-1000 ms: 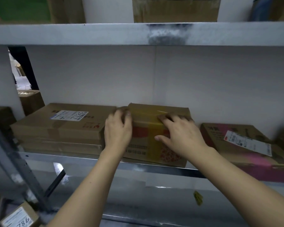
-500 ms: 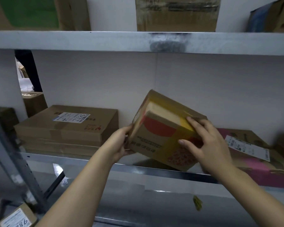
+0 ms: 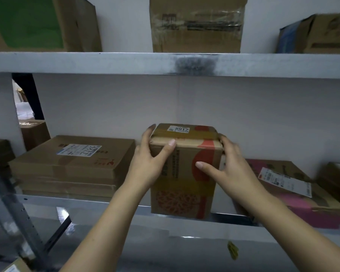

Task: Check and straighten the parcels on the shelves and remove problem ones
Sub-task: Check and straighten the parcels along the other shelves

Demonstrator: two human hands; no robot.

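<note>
Step in hand: you look to be checking one printed parcel (image 3: 185, 173), holding it upright with its label (image 3: 179, 128) facing up, reading 5917.
Parcel's place: just right of the flat carton stack (image 3: 73, 163), at the front lip of the shelf (image 3: 86, 201) that carries the stack. Whether its base rests on that lip or hangs just off it, you cannot tell from here.
Left hand (image 3: 147, 165): grips the parcel's stack-side edge, thumb on the front face, fingers (image 3: 148, 132) wrapped round the side.
Right hand (image 3: 230, 165): grips the edge away from the stack, thumb on the front, fingers curled over the top corner.
Further right of the stack: a pink parcel (image 3: 294, 193), lying flat and askew.
Next move, likely: set the base flat, slide it back off the lip, square it to the stack. Keep both grips even, since a tall, narrow box can tip forward.
</note>
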